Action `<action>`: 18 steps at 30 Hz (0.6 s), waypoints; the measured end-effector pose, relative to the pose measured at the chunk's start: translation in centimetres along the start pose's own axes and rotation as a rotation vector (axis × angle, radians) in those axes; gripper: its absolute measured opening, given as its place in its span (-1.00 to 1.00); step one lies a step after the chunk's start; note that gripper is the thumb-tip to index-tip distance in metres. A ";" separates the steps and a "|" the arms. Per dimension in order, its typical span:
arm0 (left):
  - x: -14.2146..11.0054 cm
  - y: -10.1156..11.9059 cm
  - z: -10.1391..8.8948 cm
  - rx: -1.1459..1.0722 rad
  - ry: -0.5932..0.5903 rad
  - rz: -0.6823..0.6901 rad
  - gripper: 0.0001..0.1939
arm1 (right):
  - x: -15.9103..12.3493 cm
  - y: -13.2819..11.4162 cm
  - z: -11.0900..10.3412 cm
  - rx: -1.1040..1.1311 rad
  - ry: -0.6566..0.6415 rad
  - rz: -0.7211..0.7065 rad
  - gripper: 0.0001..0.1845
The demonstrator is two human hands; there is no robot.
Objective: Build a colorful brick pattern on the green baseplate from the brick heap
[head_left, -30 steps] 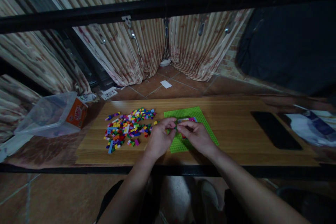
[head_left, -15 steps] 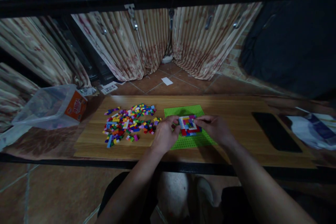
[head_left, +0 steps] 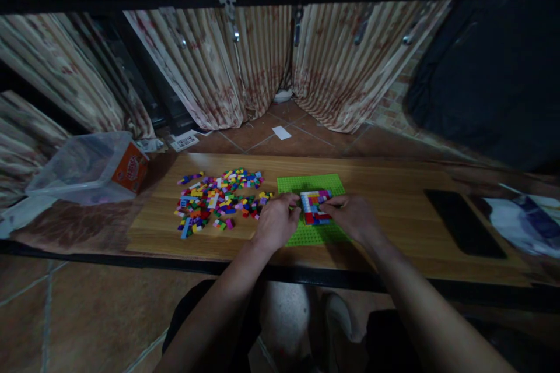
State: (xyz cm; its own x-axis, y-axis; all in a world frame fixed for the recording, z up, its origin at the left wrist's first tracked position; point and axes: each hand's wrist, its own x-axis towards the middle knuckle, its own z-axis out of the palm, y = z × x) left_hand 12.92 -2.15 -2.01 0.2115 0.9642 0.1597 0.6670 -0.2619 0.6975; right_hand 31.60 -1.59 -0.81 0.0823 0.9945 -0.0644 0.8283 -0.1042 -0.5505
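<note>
A low square build of colourful toy bricks sits on a green studded baseplate. Its walls are white, red, blue and purple, with mixed colours inside. My left hand is at the build's left side, its fingers bent and the thumb a little apart from the forefinger; I cannot tell whether it touches the bricks. From the right, my right hand reaches over the build's edge with thumb and forefinger pinched on a small toy brick, mostly hidden by the fingertips.
Many loose bricks lie spread on the wooden board to the left. A dark flat slab rests at the right, near a white and blue bag. On the far left stands a clear plastic box with an orange label.
My right fingertips have shifted slightly left and lower over the build. The left fingers have eased a little away from its left edge. The whole view has shifted slightly.
</note>
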 end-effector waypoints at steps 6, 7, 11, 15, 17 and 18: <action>-0.1 0.0 -0.2 0.040 -0.014 0.004 -0.73 | 0.0 0.0 0.0 -0.064 -0.029 0.004 -0.77; -0.1 0.0 -0.3 0.046 -0.017 0.003 -0.73 | 0.0 -0.1 -0.1 -0.069 -0.029 0.004 -0.77; -0.2 0.1 -0.3 0.071 -0.026 -0.007 -0.73 | -0.1 -0.2 -0.2 -0.081 -0.040 0.004 -0.76; -0.2 0.1 -0.3 0.084 -0.030 -0.016 -0.72 | -0.1 -0.3 -0.3 -0.089 -0.053 0.005 -0.77; -0.2 0.1 -0.3 0.092 -0.035 -0.018 -0.72 | -0.1 -0.4 -0.3 -0.105 -0.069 -0.002 -0.76; -0.2 0.1 -0.3 0.097 -0.041 -0.019 -0.72 | 0.0 -0.4 -0.4 -0.118 -0.076 -0.009 -0.76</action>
State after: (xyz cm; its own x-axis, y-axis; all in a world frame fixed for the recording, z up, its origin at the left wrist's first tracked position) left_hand 12.77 -2.37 -1.76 0.2258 0.9670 0.1176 0.7367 -0.2485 0.6289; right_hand 31.50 -1.52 -0.30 0.0362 0.9914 -0.1258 0.8885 -0.0895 -0.4501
